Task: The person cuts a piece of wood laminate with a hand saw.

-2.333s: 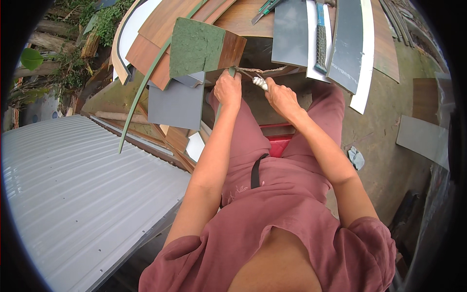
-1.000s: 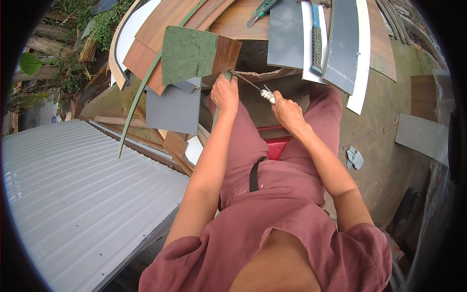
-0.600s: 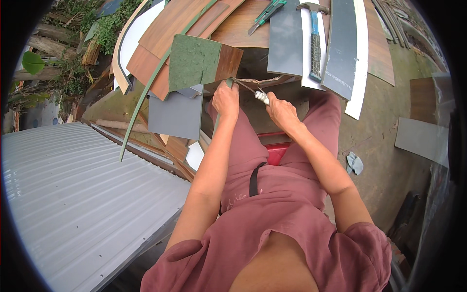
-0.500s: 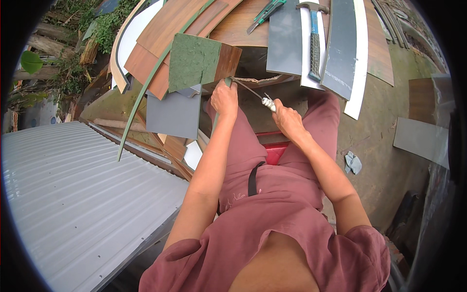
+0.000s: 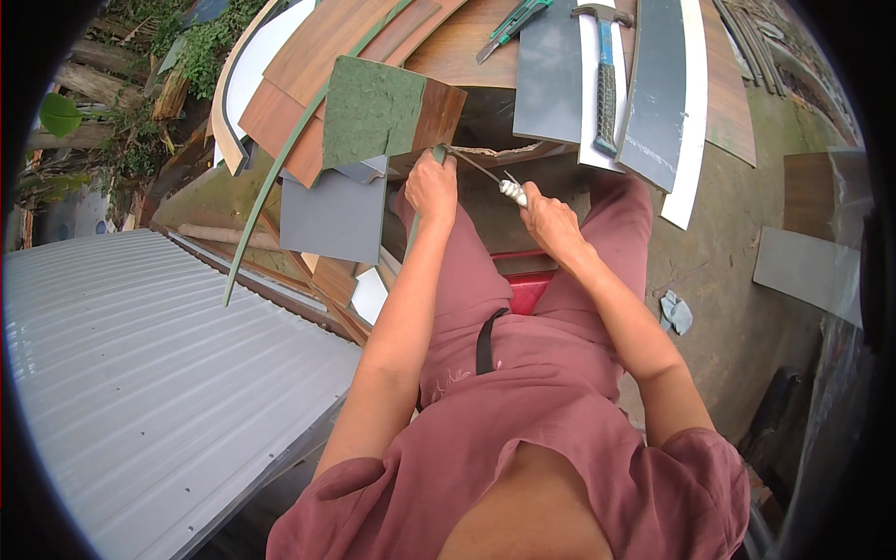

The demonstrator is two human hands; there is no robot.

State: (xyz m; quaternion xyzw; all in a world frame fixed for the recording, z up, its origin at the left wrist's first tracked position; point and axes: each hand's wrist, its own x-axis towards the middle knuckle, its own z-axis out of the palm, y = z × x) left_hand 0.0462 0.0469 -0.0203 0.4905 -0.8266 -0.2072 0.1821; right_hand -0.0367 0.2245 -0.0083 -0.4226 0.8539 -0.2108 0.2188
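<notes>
My left hand (image 5: 432, 189) is closed round a narrow green strip (image 5: 440, 152), which shows above the fist and again below the wrist. In my right hand (image 5: 553, 224) is a thin curved metal tool with a white-wrapped handle (image 5: 512, 191). Its slender metal part (image 5: 478, 166) reaches up and left to the strip beside my left fist. I cannot tell whether it touches the strip. Just beyond my left hand, a block with a green face and a wood-brown side (image 5: 373, 110) rests over a grey panel (image 5: 331, 219).
A claw hammer (image 5: 606, 89) and a green utility knife (image 5: 509, 33) lie on the boards ahead. Grey panels (image 5: 653, 112) and brown boards (image 5: 289, 93) surround them. Corrugated metal sheeting (image 5: 168, 373) spans the left. A pale cloth (image 5: 676, 312) lies on the ground at right.
The right hand and the tool's white handle have shifted slightly up and left. My left hand keeps its place on the strip.
</notes>
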